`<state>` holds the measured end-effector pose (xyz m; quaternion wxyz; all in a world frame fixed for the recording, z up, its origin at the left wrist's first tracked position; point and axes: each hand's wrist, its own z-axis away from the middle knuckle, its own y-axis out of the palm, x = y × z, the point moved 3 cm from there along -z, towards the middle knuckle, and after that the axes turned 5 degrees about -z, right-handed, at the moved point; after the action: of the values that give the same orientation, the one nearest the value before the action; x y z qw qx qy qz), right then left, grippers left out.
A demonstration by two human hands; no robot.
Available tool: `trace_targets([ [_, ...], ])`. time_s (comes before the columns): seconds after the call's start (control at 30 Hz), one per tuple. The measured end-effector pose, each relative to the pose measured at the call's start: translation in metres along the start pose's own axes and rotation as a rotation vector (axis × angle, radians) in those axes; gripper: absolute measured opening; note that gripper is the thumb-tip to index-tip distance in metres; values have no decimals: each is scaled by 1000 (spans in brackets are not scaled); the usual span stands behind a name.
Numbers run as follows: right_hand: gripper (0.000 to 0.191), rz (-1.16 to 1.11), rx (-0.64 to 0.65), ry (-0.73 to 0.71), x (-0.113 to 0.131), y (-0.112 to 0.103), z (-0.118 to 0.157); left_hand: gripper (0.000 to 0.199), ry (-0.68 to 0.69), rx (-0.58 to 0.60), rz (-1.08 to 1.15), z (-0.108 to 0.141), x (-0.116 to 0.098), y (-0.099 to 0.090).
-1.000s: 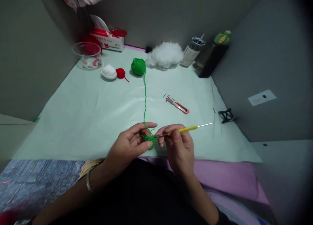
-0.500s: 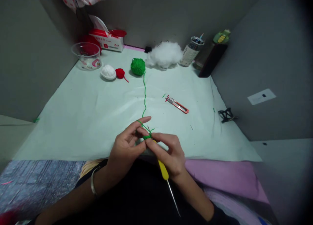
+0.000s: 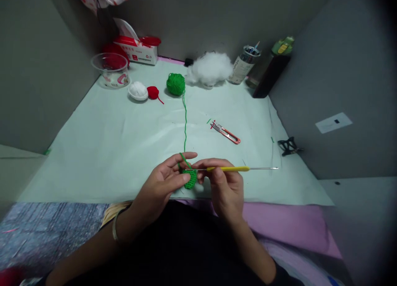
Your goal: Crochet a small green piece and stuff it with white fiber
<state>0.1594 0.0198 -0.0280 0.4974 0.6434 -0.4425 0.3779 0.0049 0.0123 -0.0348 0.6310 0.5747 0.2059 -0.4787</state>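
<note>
My left hand point(image 3: 164, 180) pinches a small green crochet piece point(image 3: 191, 181) between thumb and fingers, near the table's front edge. Green yarn point(image 3: 185, 128) loops over its raised index finger and runs back to a green yarn ball point(image 3: 175, 84). In my right hand point(image 3: 226, 184) is a crochet hook point(image 3: 232, 169) with a yellow handle, gripped by thumb and fingers. The hook lies nearly level, one metal end at the top edge of the green piece and the other pointing right. The exact stitch at the tip is too small to make out.
Orange thread snips point(image 3: 228, 133) lie beyond my right hand. Farther back stand a white yarn ball point(image 3: 138, 91), a red yarn ball point(image 3: 153, 92), a clear tub point(image 3: 114, 80), white stuffing point(image 3: 211, 68), a pen can point(image 3: 242, 66) and a dark bottle point(image 3: 269, 75). A black claw clip point(image 3: 288, 146) is at the right.
The hook has swung from slanting down toward me to nearly level, pointing right. My right hand has turned with it and moved slightly right. More of the green piece now shows.
</note>
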Motion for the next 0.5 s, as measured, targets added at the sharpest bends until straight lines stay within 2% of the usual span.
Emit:
trace_targets([
  [0.33, 20, -84, 6, 13, 5, 1, -1, 43, 47, -33, -129, -1, 0, -4],
  [0.5, 19, 51, 16, -96, 14, 1, 7, 40, 104, -77, -168, 1, -3, -5],
])
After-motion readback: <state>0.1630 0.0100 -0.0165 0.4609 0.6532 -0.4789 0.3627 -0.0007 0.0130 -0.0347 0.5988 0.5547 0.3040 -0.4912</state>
